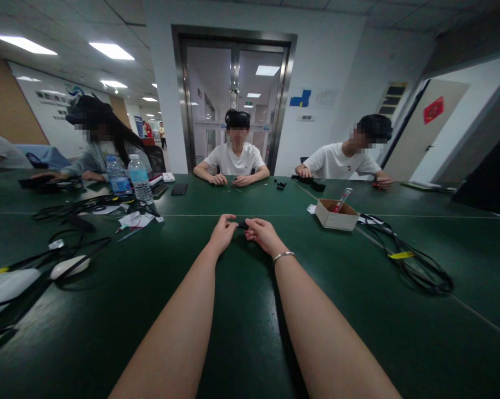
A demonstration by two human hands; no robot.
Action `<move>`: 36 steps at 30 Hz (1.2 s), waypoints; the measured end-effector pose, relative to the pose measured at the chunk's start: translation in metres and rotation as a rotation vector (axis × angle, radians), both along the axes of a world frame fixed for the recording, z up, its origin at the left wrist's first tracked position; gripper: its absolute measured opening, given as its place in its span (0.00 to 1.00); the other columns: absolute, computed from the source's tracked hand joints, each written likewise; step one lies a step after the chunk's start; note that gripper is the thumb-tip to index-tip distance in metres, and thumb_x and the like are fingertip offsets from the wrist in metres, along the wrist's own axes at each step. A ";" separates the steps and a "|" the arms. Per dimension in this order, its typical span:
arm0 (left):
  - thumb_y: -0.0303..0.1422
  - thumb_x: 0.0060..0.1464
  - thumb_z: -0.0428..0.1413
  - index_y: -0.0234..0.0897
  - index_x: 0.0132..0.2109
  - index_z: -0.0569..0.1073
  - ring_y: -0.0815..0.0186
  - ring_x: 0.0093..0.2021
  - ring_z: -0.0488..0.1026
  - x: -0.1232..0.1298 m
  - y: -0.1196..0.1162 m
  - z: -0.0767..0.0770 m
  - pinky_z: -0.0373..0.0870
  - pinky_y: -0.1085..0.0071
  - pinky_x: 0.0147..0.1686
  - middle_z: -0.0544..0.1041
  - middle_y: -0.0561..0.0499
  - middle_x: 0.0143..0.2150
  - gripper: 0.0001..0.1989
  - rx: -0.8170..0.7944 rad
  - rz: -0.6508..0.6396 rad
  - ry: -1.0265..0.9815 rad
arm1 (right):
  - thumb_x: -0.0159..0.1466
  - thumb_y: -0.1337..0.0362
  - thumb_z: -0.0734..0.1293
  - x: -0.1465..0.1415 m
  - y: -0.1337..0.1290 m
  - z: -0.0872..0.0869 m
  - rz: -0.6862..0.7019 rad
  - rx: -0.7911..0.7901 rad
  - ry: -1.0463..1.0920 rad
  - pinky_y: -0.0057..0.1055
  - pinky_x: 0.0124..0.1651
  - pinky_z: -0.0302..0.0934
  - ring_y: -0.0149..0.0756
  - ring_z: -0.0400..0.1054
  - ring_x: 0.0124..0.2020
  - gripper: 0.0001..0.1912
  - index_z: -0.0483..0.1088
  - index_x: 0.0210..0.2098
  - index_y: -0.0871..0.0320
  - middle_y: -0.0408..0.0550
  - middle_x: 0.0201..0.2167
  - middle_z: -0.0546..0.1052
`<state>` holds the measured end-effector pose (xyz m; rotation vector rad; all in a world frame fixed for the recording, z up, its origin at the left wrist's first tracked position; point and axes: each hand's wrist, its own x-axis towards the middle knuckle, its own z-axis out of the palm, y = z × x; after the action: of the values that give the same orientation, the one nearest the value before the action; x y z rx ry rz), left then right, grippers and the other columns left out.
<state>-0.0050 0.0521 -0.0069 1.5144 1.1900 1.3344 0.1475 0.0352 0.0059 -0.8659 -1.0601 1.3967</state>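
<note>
Out over the green table, both arms reach forward and the hands nearly meet. A small black piece with a lighter tip at its left end sits between them; its kind is too small to tell. My right hand, with a silver bangle at the wrist, pinches the black piece between thumb and fingers. Thumb and index finger of my left hand close in on the lighter tip from the left, with the index finger curved over the top. Part of the piece is hidden by the fingers.
An open cardboard box stands right of my hands, near a coiled black cable. On the left lie tangled cables, a white mouse and water bottles. Several people sit around the far side.
</note>
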 end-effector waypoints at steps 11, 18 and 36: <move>0.38 0.55 0.50 0.37 0.43 0.69 0.69 0.25 0.64 0.000 -0.002 0.001 0.60 0.74 0.28 0.70 0.53 0.27 0.12 -0.047 0.018 0.010 | 0.53 0.61 0.75 0.000 -0.001 0.001 -0.004 -0.006 -0.005 0.22 0.21 0.63 0.27 0.65 0.18 0.14 0.70 0.28 0.64 0.46 0.18 0.71; 0.32 0.52 0.50 0.36 0.45 0.69 0.70 0.25 0.65 -0.001 0.001 -0.003 0.59 0.75 0.27 0.70 0.53 0.27 0.12 -0.051 -0.001 0.018 | 0.52 0.60 0.76 0.000 -0.001 0.001 0.004 -0.006 -0.013 0.22 0.21 0.63 0.27 0.65 0.18 0.15 0.70 0.29 0.64 0.46 0.18 0.71; 0.36 0.57 0.47 0.36 0.41 0.72 0.68 0.28 0.66 -0.001 -0.002 0.000 0.59 0.73 0.30 0.68 0.53 0.25 0.12 0.005 -0.016 0.058 | 0.51 0.61 0.76 0.000 -0.001 0.001 0.010 -0.006 0.005 0.22 0.20 0.62 0.27 0.65 0.17 0.15 0.70 0.28 0.64 0.45 0.18 0.71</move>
<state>-0.0060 0.0499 -0.0070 1.5726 1.2092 1.2918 0.1479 0.0340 0.0072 -0.8622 -1.0587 1.4098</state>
